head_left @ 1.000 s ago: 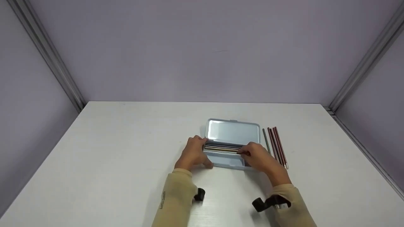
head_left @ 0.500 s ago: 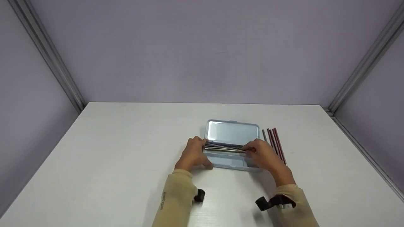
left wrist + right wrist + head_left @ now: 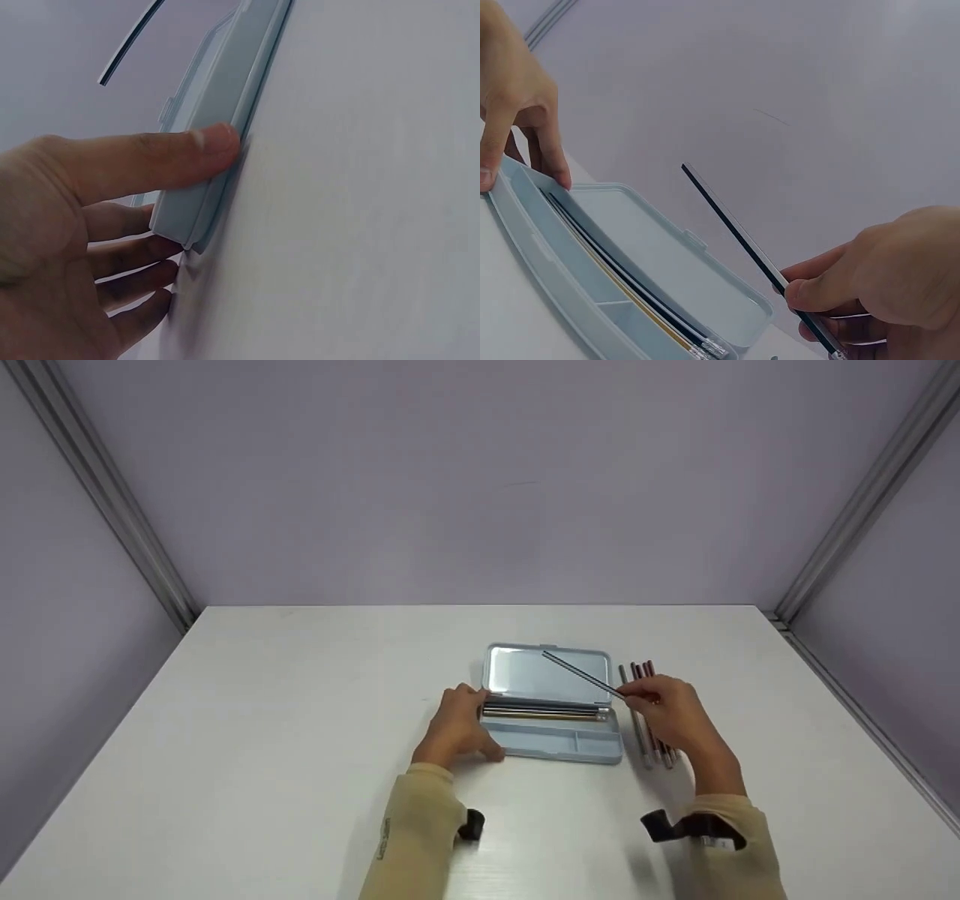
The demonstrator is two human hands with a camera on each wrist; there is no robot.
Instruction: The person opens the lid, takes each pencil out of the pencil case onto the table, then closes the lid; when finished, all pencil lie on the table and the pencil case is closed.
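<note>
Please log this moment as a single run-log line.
left hand: steadies case end | right hand: pinches pencil, lifted over lid | in case: more pencils | on table: pencil row right of case

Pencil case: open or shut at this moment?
Open. The pencil case has its lid folded back flat, with pencils lying exposed in its tray.

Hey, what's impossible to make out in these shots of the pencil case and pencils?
- Loose pencils, head view: right hand covers their middles, so no sure count.
- Pencils in pencil case: too small to count in head view.
- Held pencil, right wrist view: lower end cut off by the edge.
- Left hand, left wrist view: fingertips hidden behind the case.
</note>
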